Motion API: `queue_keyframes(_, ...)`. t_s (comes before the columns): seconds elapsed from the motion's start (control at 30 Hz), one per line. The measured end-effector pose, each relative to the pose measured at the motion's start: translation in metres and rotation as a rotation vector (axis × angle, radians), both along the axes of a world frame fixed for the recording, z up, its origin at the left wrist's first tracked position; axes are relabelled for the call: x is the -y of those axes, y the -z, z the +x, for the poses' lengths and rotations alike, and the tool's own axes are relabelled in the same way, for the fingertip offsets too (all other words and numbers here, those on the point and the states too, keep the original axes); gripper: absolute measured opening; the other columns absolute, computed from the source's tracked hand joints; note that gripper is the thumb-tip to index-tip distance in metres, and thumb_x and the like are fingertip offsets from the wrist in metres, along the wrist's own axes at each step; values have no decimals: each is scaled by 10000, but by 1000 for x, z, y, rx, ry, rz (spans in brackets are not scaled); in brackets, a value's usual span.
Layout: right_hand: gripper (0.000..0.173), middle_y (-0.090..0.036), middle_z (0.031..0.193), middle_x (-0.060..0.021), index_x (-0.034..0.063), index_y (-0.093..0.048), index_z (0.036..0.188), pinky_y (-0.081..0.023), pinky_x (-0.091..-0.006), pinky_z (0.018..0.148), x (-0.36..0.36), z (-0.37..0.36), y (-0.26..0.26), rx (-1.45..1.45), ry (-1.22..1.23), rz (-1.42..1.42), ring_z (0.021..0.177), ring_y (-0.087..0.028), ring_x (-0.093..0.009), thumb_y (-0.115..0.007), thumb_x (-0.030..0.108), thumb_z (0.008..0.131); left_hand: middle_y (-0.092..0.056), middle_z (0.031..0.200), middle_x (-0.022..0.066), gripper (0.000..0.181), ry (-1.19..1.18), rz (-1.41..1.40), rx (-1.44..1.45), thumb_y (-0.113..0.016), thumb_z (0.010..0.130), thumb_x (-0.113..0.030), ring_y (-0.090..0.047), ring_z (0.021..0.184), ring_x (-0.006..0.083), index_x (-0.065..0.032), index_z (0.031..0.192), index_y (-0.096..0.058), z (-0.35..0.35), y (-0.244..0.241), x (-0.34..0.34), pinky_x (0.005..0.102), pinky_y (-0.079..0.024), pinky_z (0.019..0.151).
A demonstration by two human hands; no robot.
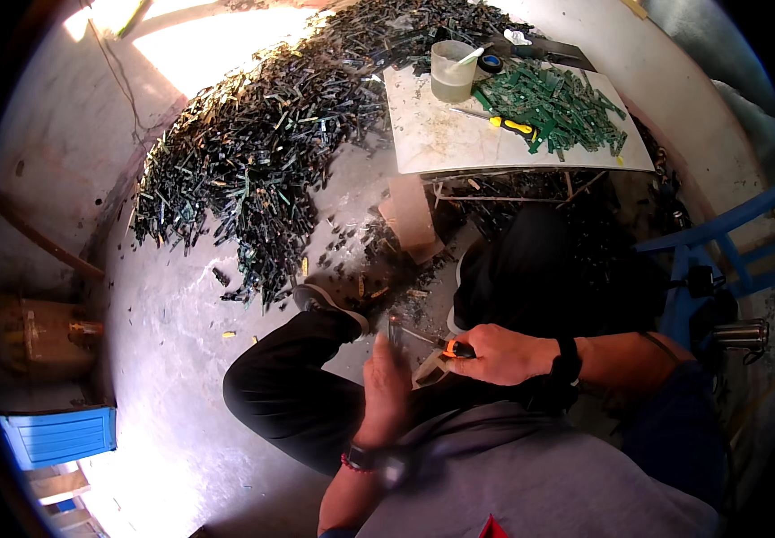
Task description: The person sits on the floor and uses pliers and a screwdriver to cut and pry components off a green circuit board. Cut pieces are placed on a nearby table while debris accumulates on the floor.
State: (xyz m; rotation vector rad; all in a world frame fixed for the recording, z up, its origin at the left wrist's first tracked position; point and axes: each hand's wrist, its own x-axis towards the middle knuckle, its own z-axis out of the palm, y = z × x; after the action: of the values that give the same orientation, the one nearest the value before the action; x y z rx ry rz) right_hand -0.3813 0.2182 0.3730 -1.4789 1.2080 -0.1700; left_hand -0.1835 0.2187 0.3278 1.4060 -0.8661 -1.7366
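My right hand (502, 353) is closed around the orange and black handle of a screwdriver (458, 348). Its thin metal shaft points left to a small dark strip-like part (393, 331), which my left hand (386, 376) pinches upright between thumb and fingers. The left hand is blurred, so the part's details cannot be made out. Just below the screwdriver handle, by my right hand, is a brown block-like piece (432, 368), perhaps wood. On the low white table (421, 141) lie a pile of green circuit board strips (556, 107) and a yellow and black screwdriver (514, 126).
A large heap of dark strip-like parts (260, 155) covers the floor ahead and to the left. The table also bears a cloudy plastic cup (453, 74) and a roll of tape (490, 63). Cardboard (411, 215) lies before it. A blue chair (697, 235) stands right.
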Motion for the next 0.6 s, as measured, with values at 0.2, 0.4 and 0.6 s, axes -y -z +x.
queue_keyframes(0.2, 319, -609, 747, -244, -39, -599, 918, -475, -438, 689, 9, -6, -13, -196, -80, -116, 762, -596, -419, -558, 274, 870, -253, 449, -50, 559, 176, -24, 67, -309, 977, -494, -214, 385, 68, -152, 534, -313, 17, 17, 3, 255, -155, 388)
queue_keyframes(0.4, 314, -608, 735, -226, -34, -596, 903, -471, -435, 706, 15, -8, -8, -159, -97, -66, 746, -587, -413, -555, 275, 872, -301, 451, -32, 603, 135, -50, 103, -265, 972, -535, -259, 398, 87, -123, 544, -368, 21, 26, 13, 261, -187, 401)
queue_keyframes(0.6, 339, -554, 623, -110, -11, -538, 762, -448, -339, 516, 29, -5, -23, -25, -47, 252, 546, -543, -223, -539, 303, 892, -341, 472, -26, 610, 51, -102, 171, -281, 968, -553, -299, 407, 85, -98, 581, -407, 9, 11, 20, 250, -218, 405)
